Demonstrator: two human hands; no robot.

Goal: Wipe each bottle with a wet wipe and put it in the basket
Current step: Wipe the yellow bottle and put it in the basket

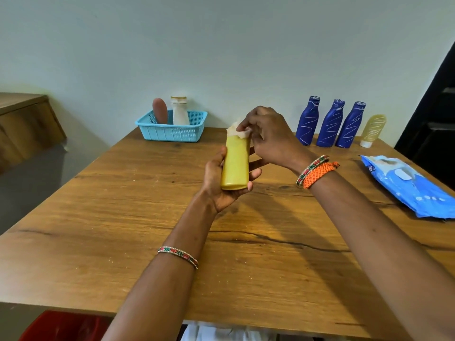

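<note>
Yellow bottle (pixel 235 163) gripped in left hand (pixel 221 180); right hand (pixel 268 136) pinches wet wipe (pixel 237 130) on its top.
Blue basket (pixel 172 127) holds brown bottle (pixel 160 113), white bottle (pixel 180 112).

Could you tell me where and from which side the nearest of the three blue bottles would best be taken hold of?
Probably round the wide lower body of the rightmost blue bottle, coming from the front: it stands upright and tapers to a narrow neck, another blue bottle stands close on its left, and the wall is behind it. The right hand is nearer but pinches the wipe.
</note>
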